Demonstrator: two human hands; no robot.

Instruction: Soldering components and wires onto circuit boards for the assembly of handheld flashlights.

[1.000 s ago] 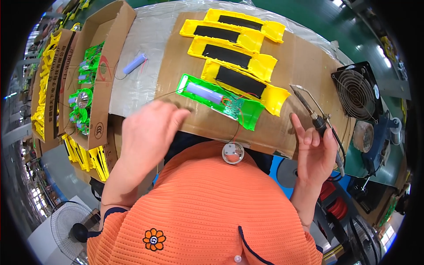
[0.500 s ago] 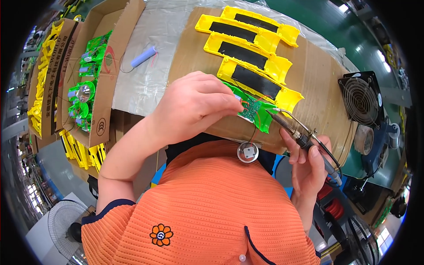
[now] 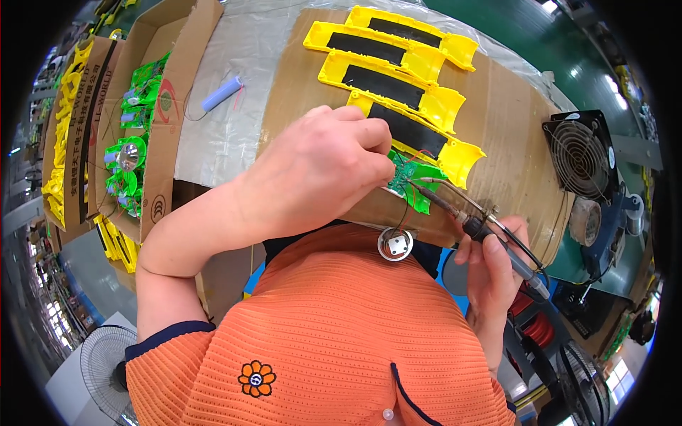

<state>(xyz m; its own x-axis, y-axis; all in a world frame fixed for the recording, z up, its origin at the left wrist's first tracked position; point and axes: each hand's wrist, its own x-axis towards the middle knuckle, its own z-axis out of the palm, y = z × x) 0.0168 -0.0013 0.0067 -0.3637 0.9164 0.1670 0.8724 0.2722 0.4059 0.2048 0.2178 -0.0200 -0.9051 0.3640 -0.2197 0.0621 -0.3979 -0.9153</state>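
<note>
Yellow housings crowd the table's far side, just beyond the green circuit board. Bare cardboard lies open toward the fan; a carton walls the left.

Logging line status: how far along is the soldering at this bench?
Done, apparently: four yellow housings with black inserts lie in a row on the cardboard mat. In hand: left hand pins a green circuit board while right hand brings the soldering iron tip to it. Left: more green boards wait in the open carton.
</note>
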